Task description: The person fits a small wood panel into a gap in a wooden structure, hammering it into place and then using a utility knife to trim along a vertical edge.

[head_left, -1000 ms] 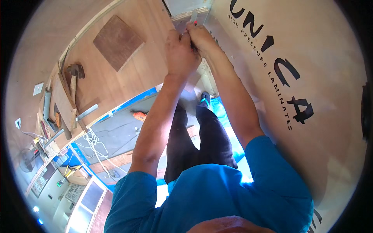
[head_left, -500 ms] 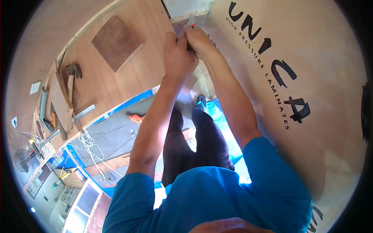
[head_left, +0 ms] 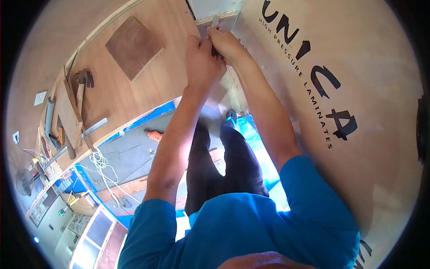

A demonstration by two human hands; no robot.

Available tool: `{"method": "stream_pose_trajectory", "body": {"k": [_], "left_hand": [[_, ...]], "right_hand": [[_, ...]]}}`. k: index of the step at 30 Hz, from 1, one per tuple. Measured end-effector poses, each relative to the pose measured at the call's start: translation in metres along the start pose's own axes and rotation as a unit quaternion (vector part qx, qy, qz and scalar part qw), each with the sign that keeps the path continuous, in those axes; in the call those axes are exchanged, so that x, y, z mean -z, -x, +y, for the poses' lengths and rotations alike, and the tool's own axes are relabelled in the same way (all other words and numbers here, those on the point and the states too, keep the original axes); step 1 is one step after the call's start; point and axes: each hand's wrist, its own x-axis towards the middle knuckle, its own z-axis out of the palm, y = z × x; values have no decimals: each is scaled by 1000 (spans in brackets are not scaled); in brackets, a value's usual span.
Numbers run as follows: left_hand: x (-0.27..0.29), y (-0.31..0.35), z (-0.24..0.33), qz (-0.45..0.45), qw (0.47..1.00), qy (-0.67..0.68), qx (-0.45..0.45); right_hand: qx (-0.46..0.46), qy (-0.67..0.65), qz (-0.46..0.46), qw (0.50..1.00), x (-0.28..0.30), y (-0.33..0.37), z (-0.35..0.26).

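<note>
Both my hands meet at the top middle, close to the large laminate sheet on the right. My right hand (head_left: 226,45) is closed around a slim black-and-red tool (head_left: 216,54). A flat, pale end sticks out past my right fingers, with a spot of red beside it. Pressed against it from the left, my left hand (head_left: 200,65) is closed too, and its fingers are partly hidden. The tool's exact kind is hidden by my hands. Beneath them lies the corner between the wooden worktop (head_left: 172,58) and the sheet (head_left: 286,76).
A square brown board (head_left: 134,48) lies on the worktop. To its left are a claw hammer (head_left: 81,87), wood offcuts (head_left: 69,105) and a metal strip (head_left: 95,127). A white cable (head_left: 102,166) hangs off the edge. An orange power tool (head_left: 155,136) rests on the floor.
Both hands have shifted slightly left together with the tool, still closed around it. The things on the worktop have stayed where they were.
</note>
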Motion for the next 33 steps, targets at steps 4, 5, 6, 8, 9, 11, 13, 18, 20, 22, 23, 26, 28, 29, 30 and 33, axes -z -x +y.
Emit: {"method": "stream_pose_trajectory", "body": {"k": [4,5,6,8,9,11,13,18,20,22,23,26,28,29,30,33], "left_hand": [[-1,11,1,-2,1000,15,-26],[-2,11,0,-16,999,5,-36],[-3,9,-2,-11,999,5,-32],[-5,8,-2,-4,999,17,-44],[-5,9,-1,-4,999,17,-42],[-5,8,1,-29,999,10,-32],[-1,12,-1,-37,999,1,-40],[-6,10,0,-68,995,-78,-18],[-7,14,1,-79,992,-98,-5],[-7,17,2,-91,991,-102,6],[-7,17,3,-101,989,-107,16],[-6,14,2,-78,991,-104,11],[-7,14,3,-70,991,-116,4],[-7,14,3,-60,990,-128,-3],[-6,14,2,-61,990,-128,-2],[-4,12,6,-85,991,-103,-5]], "right_hand": [[11,30,79,996,7,17,3],[18,44,106,993,6,23,-4],[5,5,77,997,10,29,-12],[-11,-35,51,998,12,38,-19],[-12,-45,47,998,12,40,-20],[-11,-58,46,997,10,44,-20],[42,-84,79,992,4,52,-19],[-18,-164,40,986,6,51,-16],[-19,-158,37,987,3,50,-13],[23,-126,66,990,0,49,-10],[25,-127,66,989,0,49,-11],[32,-167,42,985,-1,46,-12],[28,-170,42,984,-2,43,-12],[26,-170,42,984,-1,43,-11],[11,-156,44,987,0,43,-11],[10,-68,76,995,7,30,7]]}}
